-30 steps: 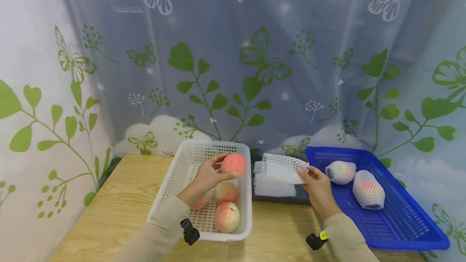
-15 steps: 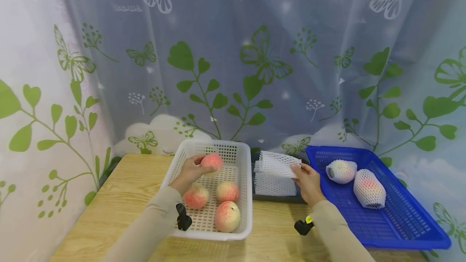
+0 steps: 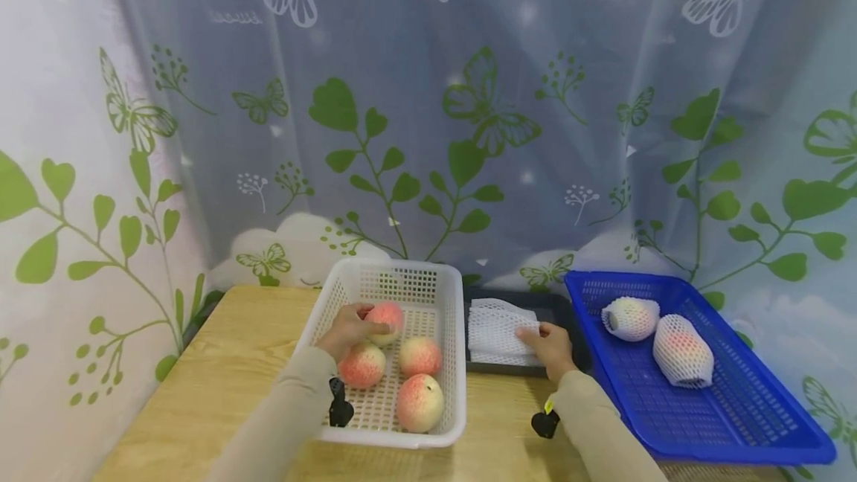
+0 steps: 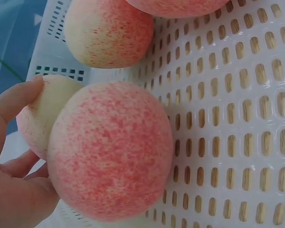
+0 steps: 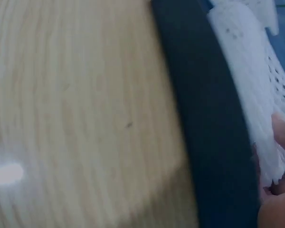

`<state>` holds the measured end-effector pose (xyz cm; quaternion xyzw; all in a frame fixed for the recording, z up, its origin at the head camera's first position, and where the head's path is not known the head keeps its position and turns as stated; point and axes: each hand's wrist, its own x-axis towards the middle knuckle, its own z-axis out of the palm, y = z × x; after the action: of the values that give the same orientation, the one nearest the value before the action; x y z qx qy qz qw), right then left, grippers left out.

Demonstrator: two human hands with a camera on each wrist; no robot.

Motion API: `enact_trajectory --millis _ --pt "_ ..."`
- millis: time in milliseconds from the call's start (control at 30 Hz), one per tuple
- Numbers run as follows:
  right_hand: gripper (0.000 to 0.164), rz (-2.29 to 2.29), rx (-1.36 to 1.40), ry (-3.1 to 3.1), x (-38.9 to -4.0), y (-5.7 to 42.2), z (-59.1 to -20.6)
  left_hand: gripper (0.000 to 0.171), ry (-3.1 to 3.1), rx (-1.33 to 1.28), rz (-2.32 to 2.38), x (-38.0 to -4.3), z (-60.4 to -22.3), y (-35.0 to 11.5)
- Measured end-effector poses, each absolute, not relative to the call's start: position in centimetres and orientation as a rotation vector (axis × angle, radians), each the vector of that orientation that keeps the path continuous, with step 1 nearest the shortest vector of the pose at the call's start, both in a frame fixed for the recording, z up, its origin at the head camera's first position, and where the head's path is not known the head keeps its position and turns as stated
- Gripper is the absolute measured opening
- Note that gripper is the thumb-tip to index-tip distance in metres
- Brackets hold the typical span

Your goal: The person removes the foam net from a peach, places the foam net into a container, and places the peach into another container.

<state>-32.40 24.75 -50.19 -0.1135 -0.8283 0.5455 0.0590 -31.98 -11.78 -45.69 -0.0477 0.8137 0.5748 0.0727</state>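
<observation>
Peach (image 3: 388, 315) is pinched by the left grip (image 3: 350, 329), foam netting (image 3: 498, 323) by the right grip (image 3: 550, 349); two netted peaches (image 3: 681, 352), apparently done, are seen to its right; three more bare peaches (image 3: 419, 403) are left near the left grip.

Counter (image 3: 248, 341): lt. wood-grain, sm. dark mark (image 5: 128, 124) on it in R wrist view. Directly on it: white basket (image 3: 461, 363) L of ctr., back end nr. far edge; blk. tray (image 3: 557, 312) just R of that, also nr. far edge; blue basket (image 3: 710, 422) along R edge.
</observation>
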Motion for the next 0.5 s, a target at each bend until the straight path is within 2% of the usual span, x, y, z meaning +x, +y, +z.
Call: enact_trajectory --millis 233,500 --pt "0.026 1.435 -0.319 -2.627 -32.3 24.1 -50.5 0.065 2.517 -0.091 1.619 -32.0 -46.7 -12.4" --pt "0.041 1.321 -0.426 -2.672 -32.6 23.6 -50.1 0.067 2.439 -0.103 1.656 -32.1 -47.3 -13.5"
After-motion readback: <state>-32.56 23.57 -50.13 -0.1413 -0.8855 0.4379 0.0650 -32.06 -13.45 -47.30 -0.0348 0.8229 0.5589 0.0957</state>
